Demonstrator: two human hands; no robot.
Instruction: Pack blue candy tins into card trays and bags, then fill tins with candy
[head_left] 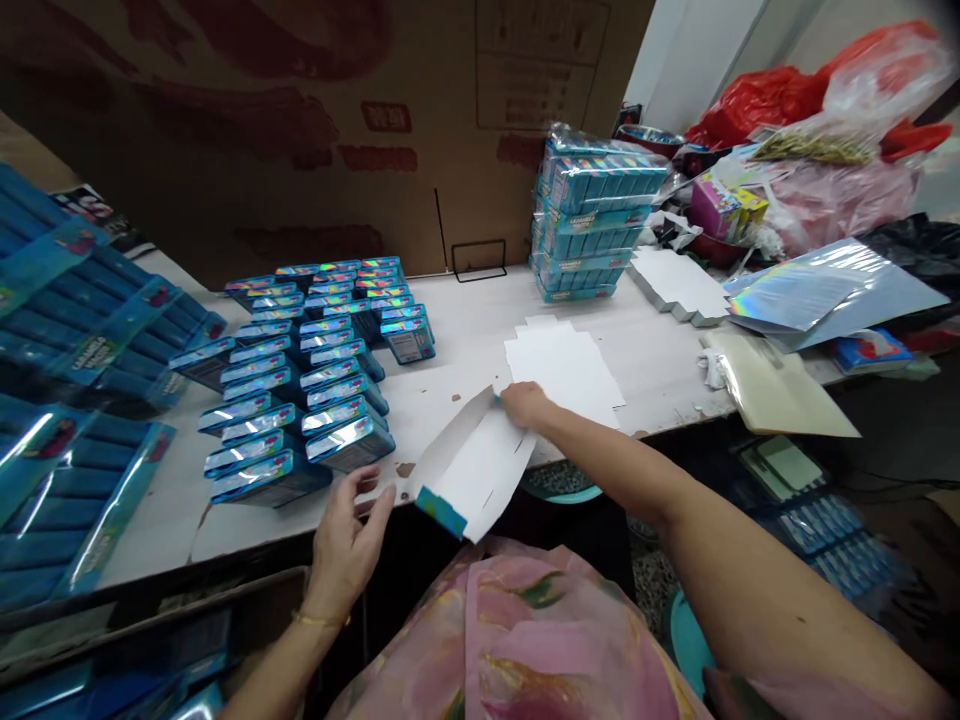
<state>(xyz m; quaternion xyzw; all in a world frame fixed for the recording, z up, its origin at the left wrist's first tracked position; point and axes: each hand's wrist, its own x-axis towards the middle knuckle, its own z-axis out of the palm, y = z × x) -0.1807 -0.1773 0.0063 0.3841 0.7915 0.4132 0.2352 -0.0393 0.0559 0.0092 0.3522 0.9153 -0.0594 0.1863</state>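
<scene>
My right hand is closed on the far end of a partly folded cardboard tray, white inside with a blue printed flap at its near left corner. The tray lies tilted over the table's front edge. My left hand is apart from it, thumb and fingers spread, just in front of the nearest blue boxes. Rows of small shiny blue boxes stand upright on the left half of the table. Beyond my right hand lies a flat white cardboard blank.
Wrapped blue packs are stacked at the back, before a big brown carton. More blue packs pile up at the far left. White blanks, plastic sheets and red bags lie at right. A turquoise basin sits below the edge.
</scene>
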